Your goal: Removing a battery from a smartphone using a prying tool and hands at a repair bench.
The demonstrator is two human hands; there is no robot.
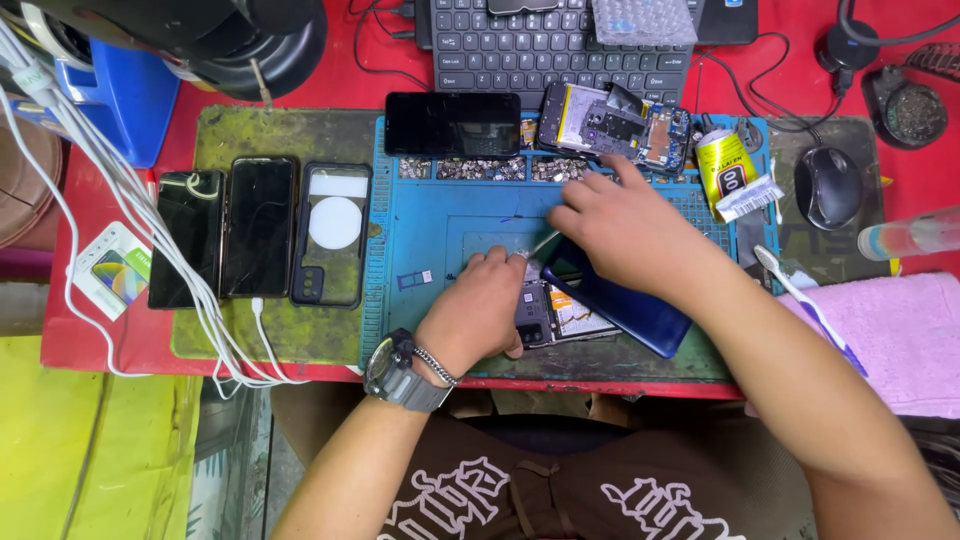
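Note:
An opened phone [560, 318] with its insides showing lies on the blue work mat [430, 225]. My left hand [480, 315], with a watch on the wrist, presses down on its left end. A dark blue back cover [625, 305] is tilted up from the phone's right side. My right hand [625, 228] rests on that cover and grips a thin metal tool [543, 243] whose tip points toward the phone's top edge, close to my left fingers.
Three phones [258, 228] lie in a row at the left, with white cables [130, 200] over them. A dark phone [452, 124] and a dismantled phone [615, 125] sit at the mat's back edge. Keyboard [540, 45], yellow glue tube [725, 165], mouse [828, 187], toothbrush [800, 295], pink cloth [905, 335].

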